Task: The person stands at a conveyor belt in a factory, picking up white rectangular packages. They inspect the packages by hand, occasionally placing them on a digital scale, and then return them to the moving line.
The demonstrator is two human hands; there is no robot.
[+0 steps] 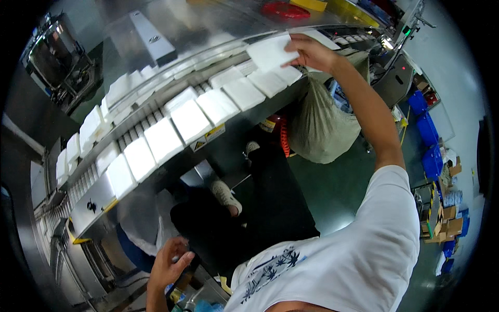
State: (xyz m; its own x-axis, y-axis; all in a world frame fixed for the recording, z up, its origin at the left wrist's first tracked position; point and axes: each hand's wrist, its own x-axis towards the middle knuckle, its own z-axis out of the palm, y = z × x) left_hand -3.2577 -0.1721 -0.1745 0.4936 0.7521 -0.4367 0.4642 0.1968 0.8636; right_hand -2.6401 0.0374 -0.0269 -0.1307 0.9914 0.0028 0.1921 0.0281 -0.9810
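At the far right end of the roller conveyor, my right hand pinches a flat white rectangular packet between thumb and fingers. Just below that packet, a row of similar white packets lies side by side along the conveyor's near edge. More white packets stand or lean along the far side. Down at the lower left, my left hand hangs apart from the conveyor, thumb and fingers spread, with nothing in it. What the packets contain cannot be seen.
A beige cloth sack hangs below the conveyor at right. Behind the conveyor is a steel table with a red round object. A steel tank stands far left. Blue bins and cardboard boxes line the right wall.
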